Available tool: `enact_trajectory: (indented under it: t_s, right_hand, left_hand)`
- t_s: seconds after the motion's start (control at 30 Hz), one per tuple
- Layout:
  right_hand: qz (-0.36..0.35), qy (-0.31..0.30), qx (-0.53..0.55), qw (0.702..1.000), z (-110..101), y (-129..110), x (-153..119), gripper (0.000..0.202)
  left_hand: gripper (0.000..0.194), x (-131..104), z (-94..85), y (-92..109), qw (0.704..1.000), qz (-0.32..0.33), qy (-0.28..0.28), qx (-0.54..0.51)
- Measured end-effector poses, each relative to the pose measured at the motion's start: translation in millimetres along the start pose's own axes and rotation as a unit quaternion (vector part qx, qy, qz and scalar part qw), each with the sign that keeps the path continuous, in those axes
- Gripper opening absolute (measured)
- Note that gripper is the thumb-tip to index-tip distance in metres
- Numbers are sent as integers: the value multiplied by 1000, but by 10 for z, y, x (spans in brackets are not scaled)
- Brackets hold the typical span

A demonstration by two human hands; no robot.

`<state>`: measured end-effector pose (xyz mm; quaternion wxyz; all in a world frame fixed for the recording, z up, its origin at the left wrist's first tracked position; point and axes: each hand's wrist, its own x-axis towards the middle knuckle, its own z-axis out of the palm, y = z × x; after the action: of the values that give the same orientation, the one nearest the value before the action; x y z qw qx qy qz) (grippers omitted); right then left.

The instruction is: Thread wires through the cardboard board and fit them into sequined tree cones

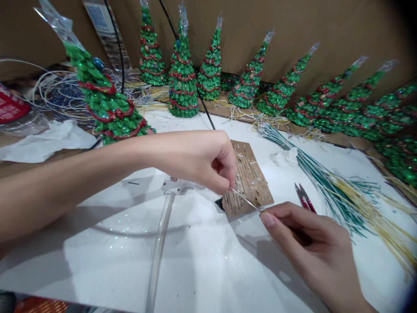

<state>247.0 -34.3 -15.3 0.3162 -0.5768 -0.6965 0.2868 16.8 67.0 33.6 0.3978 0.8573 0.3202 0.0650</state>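
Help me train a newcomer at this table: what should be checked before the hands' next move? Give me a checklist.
1. Tool gripped in the right hand: ok, its thin metal part juts out.
2. Far end of the tool at the left hand: ok.
3. Anything pinched in the left hand: cannot tell, the grip hides it.
4. Cardboard surface clean: not ok, it is speckled and marked.
5. Scissors pointing away from the right hand: ok.
6. Wires off the cardboard: ok, they lie to its right.

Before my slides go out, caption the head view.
Left hand and right hand at either end of a thin metal shaft, decorated green trees standing behind.
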Motion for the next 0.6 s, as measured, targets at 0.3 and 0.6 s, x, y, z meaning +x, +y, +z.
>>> enact_trajectory:
  t_s: [0.3,0.6]
  right_hand:
    - [7,-40,3,999,27,28,-7,29]
    - [-13,-59,7,998,42,65,-11,28]
  left_hand:
    - [14,-13,76,136,977,79,-2,199]
    - [13,-114,68,168,973,45,-49,219]
